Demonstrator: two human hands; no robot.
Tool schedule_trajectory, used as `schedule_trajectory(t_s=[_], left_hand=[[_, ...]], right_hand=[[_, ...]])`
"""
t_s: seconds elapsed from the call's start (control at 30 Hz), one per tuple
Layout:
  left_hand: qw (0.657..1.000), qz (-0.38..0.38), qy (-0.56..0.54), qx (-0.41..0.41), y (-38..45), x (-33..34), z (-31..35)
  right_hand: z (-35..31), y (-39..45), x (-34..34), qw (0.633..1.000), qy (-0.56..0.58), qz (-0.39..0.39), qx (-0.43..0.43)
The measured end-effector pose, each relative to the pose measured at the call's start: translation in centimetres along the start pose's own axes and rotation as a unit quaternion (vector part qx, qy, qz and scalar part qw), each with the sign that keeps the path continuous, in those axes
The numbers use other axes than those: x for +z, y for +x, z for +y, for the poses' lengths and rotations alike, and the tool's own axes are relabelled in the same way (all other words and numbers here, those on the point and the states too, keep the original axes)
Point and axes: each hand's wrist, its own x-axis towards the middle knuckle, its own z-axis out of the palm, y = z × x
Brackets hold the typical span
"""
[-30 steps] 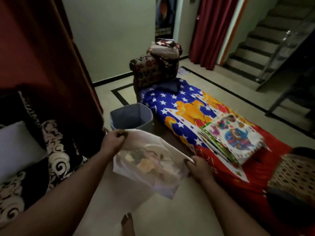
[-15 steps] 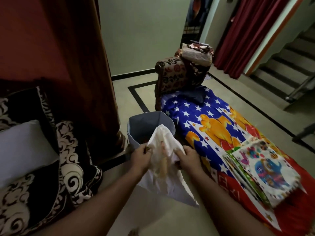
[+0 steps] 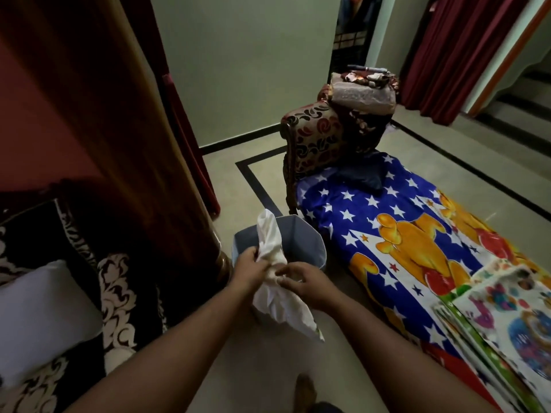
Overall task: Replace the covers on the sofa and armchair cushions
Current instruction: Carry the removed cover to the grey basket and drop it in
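Here, going from the sofa point(image 3: 44, 293) at far left: a white cushion point(image 3: 32, 317) is lying on its dark patterned seat. Right of the sofa, the left hand point(image 3: 252, 268) is gripping the bunched white cover point(image 3: 272, 263), fingers curled round it. The cover is hanging over the grey bin point(image 3: 298, 242), its top sticking up. The right hand point(image 3: 307, 283) is pinching the same cover. Farther right of the sofa, a star-patterned bedsheet point(image 3: 396, 234) is lying on the floor, with the armchair point(image 3: 322, 138) behind it and folded covers point(image 3: 507, 317) on it.
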Motion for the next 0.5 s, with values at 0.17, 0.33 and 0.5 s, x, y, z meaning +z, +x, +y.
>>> schedule_trajectory(t_s=[0.17,0.33,0.5], left_hand=[[0.976,-0.04,0.18,0.119,6.3,-0.3,3.7],[0.903,-0.062,0.364,0.218,13.2,-0.7,5.0],[0.87,-0.093,0.411,0.258,21.4,-1.6,3.6]], right_hand=[[0.2,7.2,-3.7,0.992,-0.034,0.108,0.049],[-0.2,13.6,-6.8,0.978,-0.115,0.146,0.096],[1.7,19.4,-6.1,0.967,-0.138,0.167,0.133]])
